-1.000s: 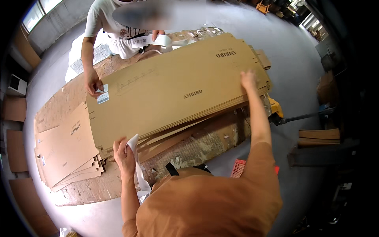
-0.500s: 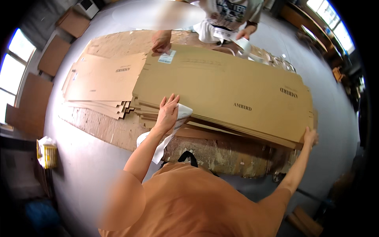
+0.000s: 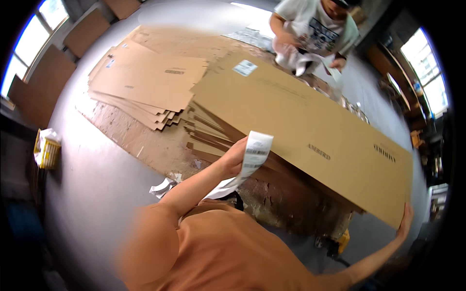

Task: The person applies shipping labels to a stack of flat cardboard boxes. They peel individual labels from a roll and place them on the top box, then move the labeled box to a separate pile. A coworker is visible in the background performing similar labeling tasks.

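My left hand is raised just above the near edge of a long flat cardboard sheet and grips a white strip of printed labels that trails down toward my chest. Far to the right, my right hand is pressed against the end edge of that same sheet. The sheet tops a pile of folded cartons, and a white label is stuck near its far corner.
Across the pile a co-worker bends over, handling white paper. A second stack of flat cartons lies to the left on a worn board. A yellow crate, paper scraps and a yellow pallet jack sit on the grey floor.
My left hand has lifted off the cardboard, bringing the label strip up with it. My right hand stays at the sheet's far end. The co-worker's hand has left the sheet's label.
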